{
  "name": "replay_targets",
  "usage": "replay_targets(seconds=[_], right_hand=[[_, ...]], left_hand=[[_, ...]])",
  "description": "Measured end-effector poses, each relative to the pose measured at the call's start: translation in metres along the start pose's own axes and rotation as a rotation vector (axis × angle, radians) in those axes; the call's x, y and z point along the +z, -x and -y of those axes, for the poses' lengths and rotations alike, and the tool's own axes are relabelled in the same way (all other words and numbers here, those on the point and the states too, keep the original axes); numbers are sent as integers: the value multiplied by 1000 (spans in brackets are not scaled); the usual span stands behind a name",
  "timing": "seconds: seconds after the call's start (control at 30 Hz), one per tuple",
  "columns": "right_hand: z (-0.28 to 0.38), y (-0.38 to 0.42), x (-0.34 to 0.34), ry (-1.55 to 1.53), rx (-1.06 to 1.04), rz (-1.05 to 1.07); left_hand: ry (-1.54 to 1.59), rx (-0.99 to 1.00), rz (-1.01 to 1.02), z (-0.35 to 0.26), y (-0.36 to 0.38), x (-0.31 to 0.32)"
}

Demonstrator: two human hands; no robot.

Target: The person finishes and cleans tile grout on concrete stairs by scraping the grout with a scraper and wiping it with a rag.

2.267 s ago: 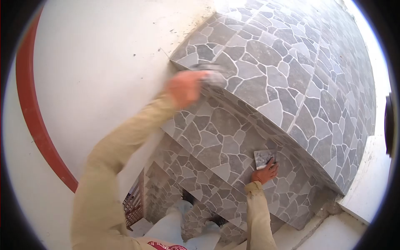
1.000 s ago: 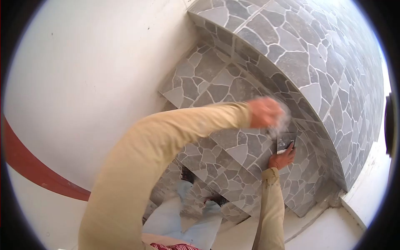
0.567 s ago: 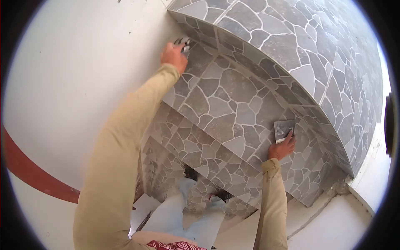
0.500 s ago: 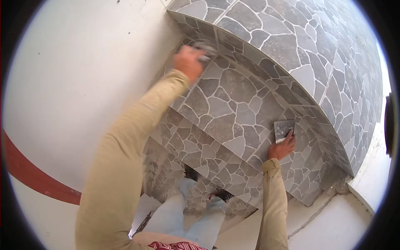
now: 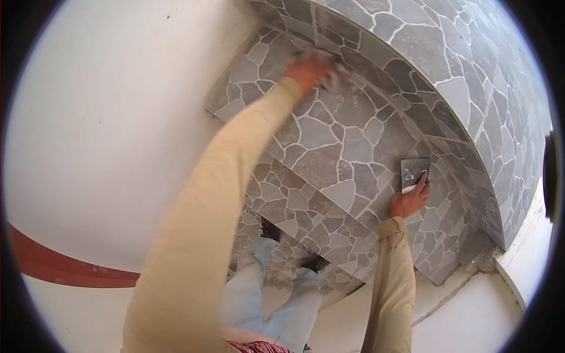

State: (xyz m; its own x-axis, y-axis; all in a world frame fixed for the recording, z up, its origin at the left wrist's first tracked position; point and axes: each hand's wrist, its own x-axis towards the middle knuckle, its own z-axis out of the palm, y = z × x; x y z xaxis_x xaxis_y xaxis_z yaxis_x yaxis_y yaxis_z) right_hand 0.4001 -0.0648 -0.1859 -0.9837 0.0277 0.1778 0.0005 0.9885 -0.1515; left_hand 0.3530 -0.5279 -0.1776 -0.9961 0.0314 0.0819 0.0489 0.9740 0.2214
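Observation:
Blurred by motion, my left hand (image 5: 309, 72) presses on a greyish cloth-like item (image 5: 334, 79) against the stone-patterned tiled step (image 5: 321, 138), close to the foot of the curved riser. Its fingers are smeared, and the item's outline is unclear. At the right, my right hand (image 5: 410, 201) grips a small flat dark plate (image 5: 415, 172), perhaps a float or trowel, with a finger stretched over its face. The plate is near the riser, over the same step.
The curved riser (image 5: 406, 88) leads up to a higher tiled surface (image 5: 453, 53). A white wall (image 5: 118, 117) with a red band (image 5: 76, 267) is at the left. Lower steps (image 5: 306, 206) and my feet are below; rough mortar (image 5: 479, 253) lies at the right corner.
My left hand has moved right along the step, away from the wall corner, with the greyish item. The view has shifted somewhat; my right hand still holds the plate over nearly the same tiles.

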Motion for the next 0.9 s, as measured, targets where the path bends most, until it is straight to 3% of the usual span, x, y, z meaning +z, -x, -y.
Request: replay_targets(seconds=[0.03, 0.1, 0.17, 0.23, 0.27, 0.33, 0.37, 0.43, 0.5, 0.53, 0.6, 0.7, 0.77, 0.83, 0.87, 0.9], right_hand=[[-1, 1, 1, 15, 5, 6], [0, 4, 1, 19, 7, 12], [-4, 0, -2, 18, -9, 15], [-2, -1, 0, -13, -47, -35], [0, -3, -2, -31, -43, -43], [3, -1, -7, -15, 45, 70], [3, 2, -8, -26, 52, 66], [0, 0, -9, -18, 17, 75], [5, 0, -12, -8, 16, 88], [6, 1, -11, 14, 42, 102], [-3, 0, -2, -5, 7, 64], [-5, 6, -1, -4, -11, 5], [1, 1, -2, 3, -23, 7], [4, 3, -10, -11, -44, 25], [7, 3, -8, -57, -53, -5], [8, 2, -4, -57, -28, -8]], left_hand=[[-174, -185, -1, 31, 5, -10], [-147, -556, 34, 88, 29, -35], [-329, -423, 294, 134, 65, -52], [-295, -510, 711, 130, 128, -74], [-312, -514, 700, 119, 159, -97], [-332, -509, 1189, 69, 224, -139], [-345, -510, 1184, 49, 233, -155], [-101, -691, 591, 9, 227, -180], [90, -339, 32, -20, 188, -162], [155, -130, -61, -30, 155, -149], [29, 151, -54, -66, 92, -110], [-172, 274, 106, -85, 11, -21], [-175, 155, 211, -67, -22, -26], [-170, 146, 137, -32, -13, -29], [-131, 139, -64, 0, 3, -18], [83, -48, -85, 46, 4, 0]])
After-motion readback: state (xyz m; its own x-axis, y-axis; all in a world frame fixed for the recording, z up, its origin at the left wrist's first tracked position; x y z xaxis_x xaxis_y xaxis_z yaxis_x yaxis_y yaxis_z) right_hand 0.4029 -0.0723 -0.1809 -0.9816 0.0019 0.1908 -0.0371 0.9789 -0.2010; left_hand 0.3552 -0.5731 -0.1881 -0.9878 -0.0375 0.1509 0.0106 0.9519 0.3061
